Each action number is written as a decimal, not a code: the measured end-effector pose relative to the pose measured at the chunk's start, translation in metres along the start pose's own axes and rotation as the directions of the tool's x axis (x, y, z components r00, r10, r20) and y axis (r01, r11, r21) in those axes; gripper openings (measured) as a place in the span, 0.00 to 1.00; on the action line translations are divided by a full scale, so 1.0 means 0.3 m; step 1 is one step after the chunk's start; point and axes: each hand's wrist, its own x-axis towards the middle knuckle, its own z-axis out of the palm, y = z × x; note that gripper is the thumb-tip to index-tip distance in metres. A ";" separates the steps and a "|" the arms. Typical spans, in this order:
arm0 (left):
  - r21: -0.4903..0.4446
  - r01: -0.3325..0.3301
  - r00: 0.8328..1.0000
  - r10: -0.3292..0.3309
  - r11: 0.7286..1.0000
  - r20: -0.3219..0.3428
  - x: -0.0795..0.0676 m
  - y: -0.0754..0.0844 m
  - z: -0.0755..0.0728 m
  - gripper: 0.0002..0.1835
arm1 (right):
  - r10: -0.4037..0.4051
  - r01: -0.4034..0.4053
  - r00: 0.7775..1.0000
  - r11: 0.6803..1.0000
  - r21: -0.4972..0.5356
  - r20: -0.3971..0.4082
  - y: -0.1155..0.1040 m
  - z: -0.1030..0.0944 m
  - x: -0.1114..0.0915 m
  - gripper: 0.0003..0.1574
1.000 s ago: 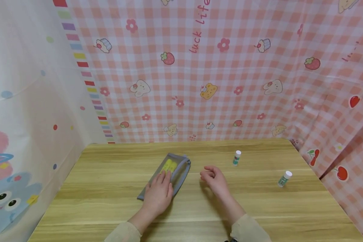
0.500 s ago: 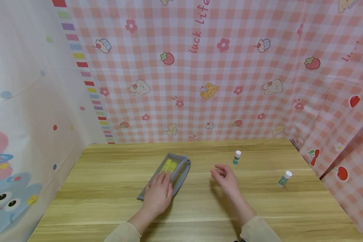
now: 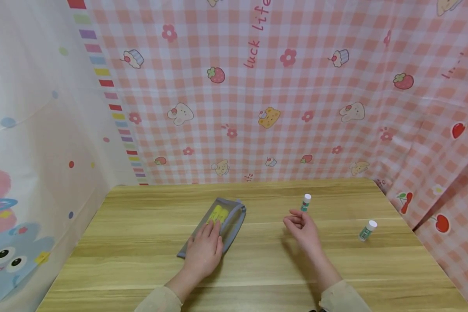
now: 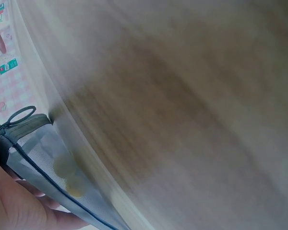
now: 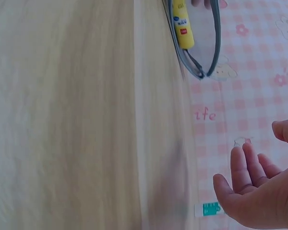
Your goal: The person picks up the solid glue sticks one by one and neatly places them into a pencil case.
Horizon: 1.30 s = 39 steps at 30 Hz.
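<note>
A grey mesh zip pouch lies slantwise on the table, left of centre, with yellow tubes showing through its mesh. My left hand rests on the pouch, fingers stretched over the lower part of the tubes. The left wrist view shows the pouch's zip edge and pull loop beside the hand. Above the table, my right hand holds nothing, its fingers loosely bent. Just beyond its fingertips stands a glue stick with a white cap and green label, its base hidden behind the hand.
Another white-capped glue stick stands farther right on the wooden table. A pink checked curtain hangs along the table's back edge and right side. A white printed curtain hangs at the left.
My right hand has moved to the right, away from the pouch, and now overlaps the base of the nearer glue stick. The left hand and pouch have stayed in place.
</note>
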 end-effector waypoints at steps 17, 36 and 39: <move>0.017 0.004 1.000 -0.004 1.000 -0.003 0.004 -0.003 0.001 0.26 | -0.088 0.082 0.984 0.995 -0.048 -0.157 0.010 -0.085 0.027 0.24; 0.010 0.005 1.000 -0.005 1.000 0.000 0.004 -0.003 0.001 0.26 | -0.115 0.087 0.958 0.989 -0.118 -0.264 0.040 -0.129 0.081 0.28; 0.013 0.006 1.000 -0.007 1.000 0.002 0.005 -0.004 0.003 0.26 | -0.112 0.084 0.959 0.989 -0.119 -0.259 0.043 -0.129 0.086 0.29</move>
